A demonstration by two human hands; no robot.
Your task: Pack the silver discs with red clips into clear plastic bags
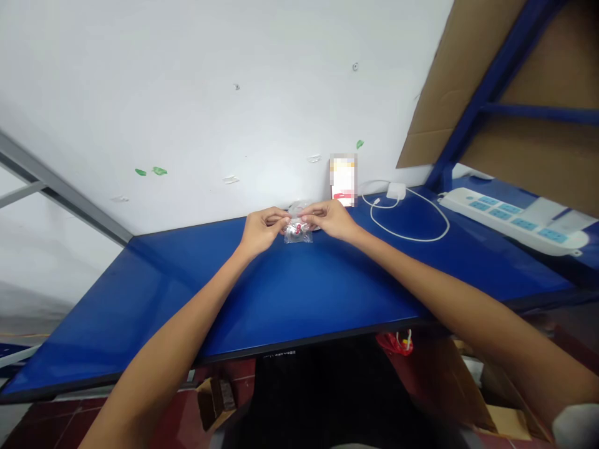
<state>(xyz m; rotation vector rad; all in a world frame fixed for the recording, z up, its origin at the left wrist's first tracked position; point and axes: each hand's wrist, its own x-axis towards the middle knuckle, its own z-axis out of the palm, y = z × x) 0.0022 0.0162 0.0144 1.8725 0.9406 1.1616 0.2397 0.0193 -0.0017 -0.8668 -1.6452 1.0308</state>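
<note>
A small clear plastic bag (298, 234) is held up between my two hands over the far part of the blue table. Inside it lies something silvery with a red mark; its kind cannot be made out. My left hand (266, 229) pinches the bag's upper left side between thumb and fingers. On the other side, my right hand (330, 218) grips the upper right edge in the same way. Part of a pale round thing shows behind the bag, mostly hidden.
The blue table (187, 274) meets a white wall (187, 112). A phone-like lit screen (344, 181), blurred out, leans there. A white charger (396, 191) with its looped cable lies to the right, near a long power strip (512, 218). Cardboard boxes (215, 402) stand below on the floor.
</note>
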